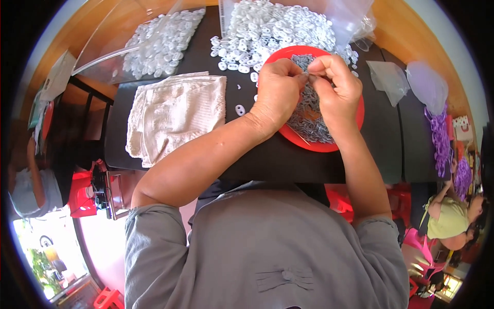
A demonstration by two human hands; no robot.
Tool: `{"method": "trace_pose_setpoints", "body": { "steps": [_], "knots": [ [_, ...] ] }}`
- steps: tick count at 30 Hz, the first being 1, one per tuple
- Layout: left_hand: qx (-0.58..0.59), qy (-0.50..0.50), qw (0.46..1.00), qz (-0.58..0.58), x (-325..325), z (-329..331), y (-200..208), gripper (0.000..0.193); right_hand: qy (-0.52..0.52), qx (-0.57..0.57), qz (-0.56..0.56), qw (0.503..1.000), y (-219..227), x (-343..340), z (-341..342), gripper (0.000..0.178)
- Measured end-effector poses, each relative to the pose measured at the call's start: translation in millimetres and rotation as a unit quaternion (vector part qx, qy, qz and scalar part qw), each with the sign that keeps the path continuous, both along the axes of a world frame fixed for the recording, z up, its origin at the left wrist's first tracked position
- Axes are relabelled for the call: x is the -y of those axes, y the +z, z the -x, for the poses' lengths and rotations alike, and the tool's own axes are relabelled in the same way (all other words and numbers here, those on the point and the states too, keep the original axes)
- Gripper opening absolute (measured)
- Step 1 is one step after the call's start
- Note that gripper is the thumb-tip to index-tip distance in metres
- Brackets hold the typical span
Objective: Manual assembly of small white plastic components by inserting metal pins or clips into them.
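My left hand [279, 91] and my right hand [337, 91] meet over a round red tray [358, 116]. Thumbs and fingers of both are pinched together at one spot, and what they hold there is too small to make out. Heaped in the tray are many small grey metal pieces [315, 133], which look like screws. Behind it spreads a large pile of white oval plastic pieces [280, 26] with two holes each. One loose white oval piece [240, 109] lies left of my left wrist, near a tiny pale bit [239, 87].
A folded cream towel [177, 113] lies on the dark table [288, 167] at the left. Beyond it, a clear bag [159, 44] holds more white pieces. Small plastic bags [388, 80] rest at the right. Other people sit at both sides, one in yellow-green [448, 219].
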State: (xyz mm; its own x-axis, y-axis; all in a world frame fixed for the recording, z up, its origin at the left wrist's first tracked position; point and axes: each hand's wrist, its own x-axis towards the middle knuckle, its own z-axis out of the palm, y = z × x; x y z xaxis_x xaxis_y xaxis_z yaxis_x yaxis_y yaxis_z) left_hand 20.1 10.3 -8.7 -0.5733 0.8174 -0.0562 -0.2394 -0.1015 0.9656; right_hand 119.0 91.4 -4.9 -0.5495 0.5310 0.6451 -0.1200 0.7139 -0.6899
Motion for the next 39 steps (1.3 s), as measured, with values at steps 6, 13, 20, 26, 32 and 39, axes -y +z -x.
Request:
{"method": "trace_pose_setpoints", "body": {
  "steps": [6,13,20,26,32,39],
  "knots": [
    [0.020,0.001,1.000,0.009,-0.2,3.1,-1.3,0.010,-0.059,0.073,-0.028,0.995,9.6,-4.1,-0.2,0.024],
    [0.013,-0.076,0.997,-0.007,-2.3,-2.4,-17.8,0.011,0.062,0.227,-0.110,0.966,51.7,-15.1,59.0,0.014],
    [-0.181,-0.096,0.979,-0.013,-10.5,-5.4,-26.5,0.008,0.180,0.310,-0.378,0.853,9.2,-59.6,147.7,0.019],
    [-0.223,-0.088,0.971,0.014,-7.1,-4.7,-20.2,0.009,0.161,0.303,-0.457,0.820,-6.4,-67.9,151.1,0.013],
    [-0.270,-0.063,0.961,0.003,-9.8,-3.6,-24.8,0.009,0.125,0.295,-0.423,0.847,3.0,-57.1,137.8,0.014],
    [-0.172,-0.115,0.978,0.010,-11.4,-3.6,-23.0,0.017,0.152,0.325,-0.398,0.844,-1.4,-60.1,143.3,0.014]
  ]
}}
